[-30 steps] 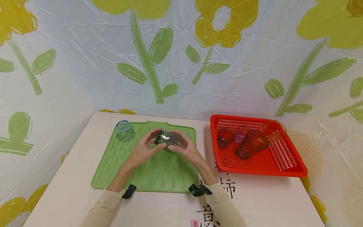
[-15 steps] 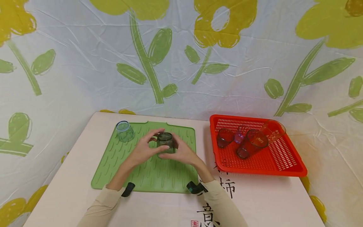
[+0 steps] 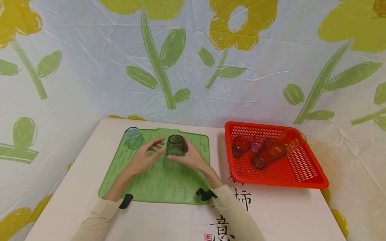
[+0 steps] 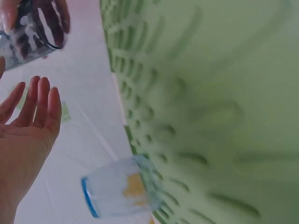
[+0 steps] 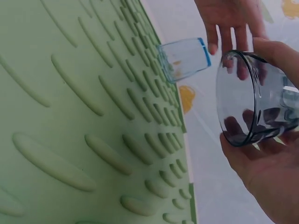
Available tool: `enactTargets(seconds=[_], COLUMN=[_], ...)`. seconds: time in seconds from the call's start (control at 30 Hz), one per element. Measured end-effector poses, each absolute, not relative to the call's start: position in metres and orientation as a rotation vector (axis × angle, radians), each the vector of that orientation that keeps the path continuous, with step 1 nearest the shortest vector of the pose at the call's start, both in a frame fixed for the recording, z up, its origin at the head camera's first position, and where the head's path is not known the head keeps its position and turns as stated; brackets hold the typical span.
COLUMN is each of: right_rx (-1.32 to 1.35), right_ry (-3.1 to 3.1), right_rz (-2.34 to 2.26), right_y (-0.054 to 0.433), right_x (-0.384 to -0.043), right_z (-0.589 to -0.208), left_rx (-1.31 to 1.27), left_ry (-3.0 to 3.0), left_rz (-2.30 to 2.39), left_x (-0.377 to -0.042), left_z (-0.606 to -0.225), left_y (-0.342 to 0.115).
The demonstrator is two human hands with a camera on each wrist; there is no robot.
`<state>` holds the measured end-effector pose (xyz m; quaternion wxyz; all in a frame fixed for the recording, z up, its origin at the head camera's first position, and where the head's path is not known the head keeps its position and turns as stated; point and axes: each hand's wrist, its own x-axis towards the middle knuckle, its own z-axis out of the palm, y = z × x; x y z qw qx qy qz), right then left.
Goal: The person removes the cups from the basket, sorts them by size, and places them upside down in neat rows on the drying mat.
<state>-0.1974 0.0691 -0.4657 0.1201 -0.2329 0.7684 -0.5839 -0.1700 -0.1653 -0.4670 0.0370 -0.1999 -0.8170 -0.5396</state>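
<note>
My right hand [image 3: 194, 159] grips a dark grey drinking glass [image 3: 176, 146], thumb on the near side and fingers round the far side. In the right wrist view the glass's wide rim [image 5: 237, 98] faces the green ridged mat [image 3: 156, 189], with a gap between them, so it is upside down above the mat. To its left, my left hand [image 3: 143, 159] is apart from the glass, its fingers loosely bent and holding nothing. A light blue glass [image 3: 134, 139] stands on the mat's far left corner, its darker blue end up.
To the right of the mat stands a red plastic basket [image 3: 277, 182]. It holds a small dark glass [image 3: 240, 147], a purple-tinted glass [image 3: 257, 142], a tall dark glass [image 3: 266, 155] and a tall clear glass [image 3: 294, 139] leaning on the rim. A flower-patterned cloth wall [image 3: 193, 110] rises behind the table.
The grey glass was tilted sideways between both hands and has been turned upright on its axis, wide rim downward. My left hand has let go and moved left; the right still holds it.
</note>
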Motion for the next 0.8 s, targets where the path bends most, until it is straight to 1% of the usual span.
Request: enactTargets(seconds=[0.43,0.8], right_rx=[-0.567,-0.642], right_ry=[2.401,2.402], right_rz=[-1.664,-1.698], right_y=[0.055,0.032], right_x=[-0.214,-0.229], right_z=[-0.467,-0.473], left_rx=[-0.535,-0.439], left_ry=[-2.538,-2.598], left_rz=[-1.476,-1.319], left_x=[-0.167,-0.165], left_z=[-0.495,-0.515], left_y=[-0.212,-0.255])
